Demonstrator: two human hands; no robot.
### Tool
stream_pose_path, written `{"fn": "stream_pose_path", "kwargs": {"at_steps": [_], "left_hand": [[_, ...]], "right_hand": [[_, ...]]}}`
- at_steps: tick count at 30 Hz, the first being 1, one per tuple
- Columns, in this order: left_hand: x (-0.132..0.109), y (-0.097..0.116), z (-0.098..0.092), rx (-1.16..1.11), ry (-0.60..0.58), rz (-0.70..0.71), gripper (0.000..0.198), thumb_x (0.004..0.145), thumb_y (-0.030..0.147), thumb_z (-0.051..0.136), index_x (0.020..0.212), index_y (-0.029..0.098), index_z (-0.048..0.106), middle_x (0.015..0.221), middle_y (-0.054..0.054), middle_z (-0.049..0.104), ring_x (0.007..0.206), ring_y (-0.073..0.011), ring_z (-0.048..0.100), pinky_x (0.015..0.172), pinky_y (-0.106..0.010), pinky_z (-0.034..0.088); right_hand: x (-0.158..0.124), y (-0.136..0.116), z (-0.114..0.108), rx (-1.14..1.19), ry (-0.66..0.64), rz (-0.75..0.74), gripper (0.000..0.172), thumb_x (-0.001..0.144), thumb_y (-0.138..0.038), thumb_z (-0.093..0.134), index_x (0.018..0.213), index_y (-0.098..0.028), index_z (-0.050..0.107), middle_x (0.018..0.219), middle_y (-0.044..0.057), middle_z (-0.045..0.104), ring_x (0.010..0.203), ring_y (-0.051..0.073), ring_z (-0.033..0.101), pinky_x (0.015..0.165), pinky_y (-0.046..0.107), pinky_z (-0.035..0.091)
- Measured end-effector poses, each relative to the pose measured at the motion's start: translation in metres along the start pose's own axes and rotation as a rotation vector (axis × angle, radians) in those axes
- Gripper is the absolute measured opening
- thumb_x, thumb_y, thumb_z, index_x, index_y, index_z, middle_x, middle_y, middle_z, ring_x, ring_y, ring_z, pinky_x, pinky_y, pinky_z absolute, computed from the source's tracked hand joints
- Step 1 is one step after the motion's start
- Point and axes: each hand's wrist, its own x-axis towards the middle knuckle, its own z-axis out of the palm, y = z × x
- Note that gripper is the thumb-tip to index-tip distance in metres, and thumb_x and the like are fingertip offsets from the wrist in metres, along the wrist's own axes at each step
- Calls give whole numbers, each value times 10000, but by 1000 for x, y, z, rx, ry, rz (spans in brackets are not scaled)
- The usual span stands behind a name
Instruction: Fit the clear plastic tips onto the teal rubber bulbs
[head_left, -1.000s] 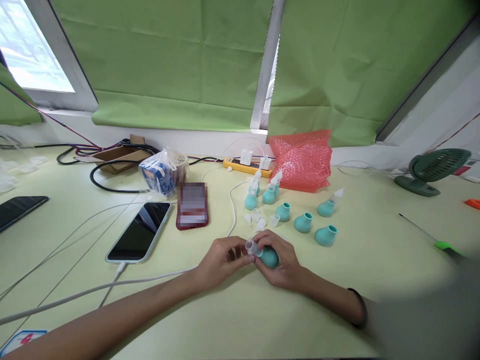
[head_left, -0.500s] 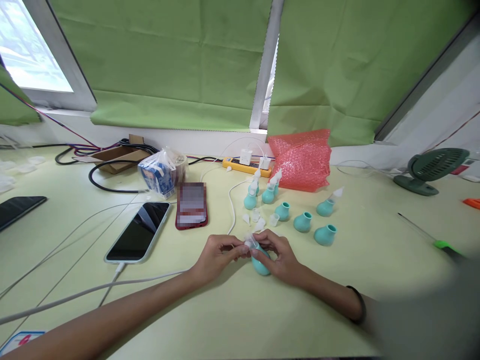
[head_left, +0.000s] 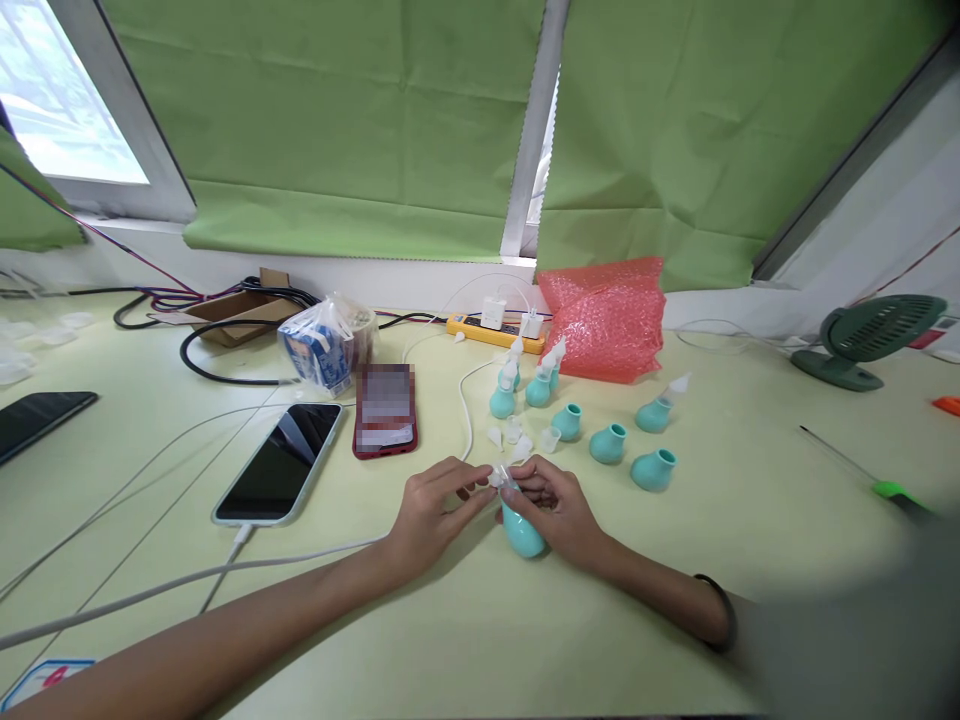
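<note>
My right hand (head_left: 559, 510) is wrapped round a teal rubber bulb (head_left: 521, 532) that stands on the pale green table (head_left: 480, 640). My left hand (head_left: 435, 510) pinches a small clear plastic tip (head_left: 501, 478) at the bulb's neck, fingertips meeting those of the right hand. Just beyond lie several loose clear tips (head_left: 517, 440). Three open teal bulbs (head_left: 609, 443) stand behind the hands on the right, and more bulbs with white nozzles fitted (head_left: 525, 385) stand farther back.
A phone on a white charging cable (head_left: 279, 462) and a red phone (head_left: 385, 410) lie to the left. A pink bubble-wrap bag (head_left: 604, 318), a yellow power strip (head_left: 491, 332), a wrapped carton (head_left: 324, 345), a green fan (head_left: 862, 340) and a green-handled screwdriver (head_left: 862, 480) lie around.
The bulb has turned from lying on its side to standing upright with its neck up. Both hands have stayed together at its neck with the clear tip.
</note>
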Motion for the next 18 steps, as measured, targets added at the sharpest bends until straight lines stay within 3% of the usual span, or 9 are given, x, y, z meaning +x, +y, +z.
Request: {"fn": "stream_pose_path", "kwargs": {"at_steps": [4, 8, 13, 18], "left_hand": [[1, -6, 2, 122, 61, 314, 144, 731, 89, 545, 863, 131, 584, 728, -65, 599, 660, -124, 505, 570, -247, 444], [2, -8, 2, 270, 68, 480, 148, 712, 19, 533, 829, 109, 552, 704, -73, 582, 637, -125, 458, 530, -252, 433], [2, -12, 0, 446, 18, 592, 172, 715, 13, 517, 863, 100, 513, 717, -77, 576, 677, -144, 449, 536, -263, 438], [6, -12, 0, 361, -11, 588, 164, 717, 18, 528, 855, 97, 492, 709, -66, 590, 666, -141, 447, 564, -280, 440]], "right_hand": [[-1, -5, 5, 232, -20, 137, 233, 688, -338, 593, 730, -191, 417, 645, -11, 602, 580, 156, 621, 558, 277, 511], [-1, -10, 8, 348, -45, 195, 261, 686, -351, 594, 713, -195, 387, 667, -2, 632, 513, 161, 620, 510, 277, 503], [-2, -12, 9, 372, -44, 200, 272, 693, -355, 587, 704, -198, 366, 669, 3, 640, 504, 169, 622, 496, 272, 488], [-2, -9, 8, 333, -29, 167, 290, 665, -351, 616, 704, -199, 372, 655, -6, 633, 518, 173, 625, 485, 257, 478]]}}
